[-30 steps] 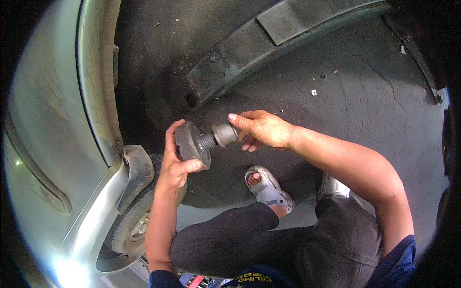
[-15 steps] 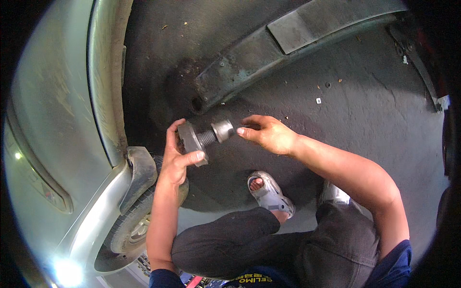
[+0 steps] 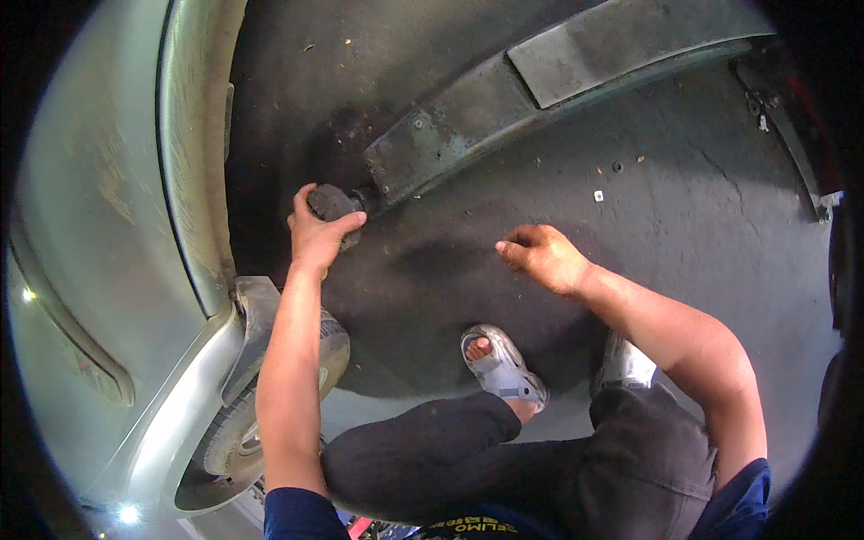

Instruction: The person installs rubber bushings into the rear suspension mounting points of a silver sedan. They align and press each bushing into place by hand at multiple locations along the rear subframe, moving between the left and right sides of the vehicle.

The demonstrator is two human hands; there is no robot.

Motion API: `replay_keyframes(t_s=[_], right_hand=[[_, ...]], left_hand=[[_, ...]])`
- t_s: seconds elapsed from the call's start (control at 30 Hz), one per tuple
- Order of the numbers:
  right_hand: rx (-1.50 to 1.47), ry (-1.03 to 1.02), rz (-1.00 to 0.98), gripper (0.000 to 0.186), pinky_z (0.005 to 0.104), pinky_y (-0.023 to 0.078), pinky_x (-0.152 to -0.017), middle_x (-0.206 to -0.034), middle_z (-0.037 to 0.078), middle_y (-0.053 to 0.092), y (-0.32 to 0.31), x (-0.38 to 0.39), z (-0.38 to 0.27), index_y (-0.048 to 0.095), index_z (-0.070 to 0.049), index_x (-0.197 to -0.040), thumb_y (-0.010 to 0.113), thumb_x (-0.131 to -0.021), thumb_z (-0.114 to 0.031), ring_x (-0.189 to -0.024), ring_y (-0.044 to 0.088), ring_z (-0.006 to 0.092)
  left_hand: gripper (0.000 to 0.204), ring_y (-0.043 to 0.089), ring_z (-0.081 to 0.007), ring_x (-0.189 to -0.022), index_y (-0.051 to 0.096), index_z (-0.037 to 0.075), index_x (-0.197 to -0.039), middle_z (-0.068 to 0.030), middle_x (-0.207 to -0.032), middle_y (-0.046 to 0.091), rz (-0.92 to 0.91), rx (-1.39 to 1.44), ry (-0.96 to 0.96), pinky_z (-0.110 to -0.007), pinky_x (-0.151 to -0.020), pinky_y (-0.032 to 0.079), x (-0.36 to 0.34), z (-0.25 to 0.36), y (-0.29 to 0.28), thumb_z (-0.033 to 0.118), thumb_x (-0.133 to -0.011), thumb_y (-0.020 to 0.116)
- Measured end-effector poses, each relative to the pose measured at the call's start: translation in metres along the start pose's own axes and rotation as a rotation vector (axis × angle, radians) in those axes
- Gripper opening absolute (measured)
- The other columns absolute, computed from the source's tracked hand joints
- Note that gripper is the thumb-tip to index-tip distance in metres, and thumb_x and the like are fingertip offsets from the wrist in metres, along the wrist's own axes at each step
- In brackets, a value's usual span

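Observation:
A dark, chunky lift pad with a short stem is in my left hand, its fingers and thumb wrapped round the wide head. The stem points toward the near end of a long metal lift arm, right against it. I cannot tell whether the stem sits in the arm's hole, as my hand and the pad cover that spot. My right hand hovers over the floor, away from the pad, with curled fingers and the thumb drawn in. Nothing shows between them.
A silver-green car body runs along the left, with a mud flap and a wheel below. A flat plate lies on the lift arm. My shoes stand on the dark floor, where small debris is scattered.
My left hand has carried the lift pad up and left to the lift arm's end, turning its stem toward it. My right hand has drawn back to the right, fingers curling in.

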State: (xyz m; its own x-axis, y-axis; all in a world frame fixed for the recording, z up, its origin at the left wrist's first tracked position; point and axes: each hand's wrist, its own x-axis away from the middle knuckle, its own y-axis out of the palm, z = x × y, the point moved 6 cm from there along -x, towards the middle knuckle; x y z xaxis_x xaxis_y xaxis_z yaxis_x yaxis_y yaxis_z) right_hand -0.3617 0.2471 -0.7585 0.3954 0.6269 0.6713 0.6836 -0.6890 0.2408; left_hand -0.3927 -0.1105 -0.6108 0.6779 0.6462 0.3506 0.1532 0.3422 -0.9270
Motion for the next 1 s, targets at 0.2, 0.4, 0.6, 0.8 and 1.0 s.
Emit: replay_keyframes(t_s=[0.2,0.4,0.6,0.8,1.0], right_hand=[[0.027,-0.01,0.014,0.057,0.0473,0.055,-0.101,-0.112,0.03,0.076,-0.004,-0.008,-0.009,0.074,0.007,-0.121,0.068,-0.103,-0.046,-0.115,0.073,0.0427],[-0.002,-0.164,0.149,0.062,0.0455,0.054,-0.103,-0.118,0.029,0.075,-0.023,-0.02,-0.047,0.069,0.009,-0.13,0.068,-0.102,-0.047,-0.118,0.072,0.0409],[-0.01,-0.168,0.094,0.059,0.0446,0.055,-0.101,-0.115,0.028,0.076,-0.016,-0.024,-0.05,0.071,0.009,-0.126,0.067,-0.103,-0.046,-0.115,0.074,0.0385],[-0.02,-0.083,0.028,0.058,0.0451,0.056,-0.098,-0.106,0.027,0.077,-0.008,-0.014,-0.026,0.072,0.007,-0.123,0.068,-0.102,-0.046,-0.108,0.075,0.0382],[-0.02,-0.068,0.051,0.057,0.0461,0.056,-0.099,-0.106,0.027,0.077,-0.009,-0.019,-0.029,0.073,0.007,-0.123,0.068,-0.103,-0.046,-0.109,0.075,0.0404]], left_hand=[[0.117,0.052,-0.0404,-0.144,0.042,0.019,-0.163,-0.0242,-0.155,0.046,-0.002,-0.087,0.0,-0.048,-0.121,0.044,-0.007,0.012,0.017,0.041,-0.065,0.1],[0.114,0.054,-0.041,-0.142,0.046,0.014,-0.161,-0.026,-0.153,0.051,0.008,0.03,0.029,-0.048,-0.119,0.046,-0.039,0.003,0.018,0.039,-0.064,0.102],[0.124,0.053,-0.0403,-0.147,0.037,0.016,-0.169,-0.0274,-0.164,0.045,0.001,0.077,-0.062,-0.048,-0.119,0.047,-0.11,0.021,0.003,0.046,-0.067,0.101],[0.123,0.054,-0.0359,-0.147,0.036,0.01,-0.17,-0.0248,-0.162,0.052,0.036,0.167,0.078,-0.045,-0.12,0.045,-0.141,0.043,-0.01,0.049,-0.072,0.098],[0.124,0.054,-0.0397,-0.144,0.028,0.01,-0.172,-0.0219,-0.165,0.046,0.037,0.17,-0.11,-0.056,-0.112,0.05,-0.153,0.043,-0.011,0.07,-0.08,0.086]])
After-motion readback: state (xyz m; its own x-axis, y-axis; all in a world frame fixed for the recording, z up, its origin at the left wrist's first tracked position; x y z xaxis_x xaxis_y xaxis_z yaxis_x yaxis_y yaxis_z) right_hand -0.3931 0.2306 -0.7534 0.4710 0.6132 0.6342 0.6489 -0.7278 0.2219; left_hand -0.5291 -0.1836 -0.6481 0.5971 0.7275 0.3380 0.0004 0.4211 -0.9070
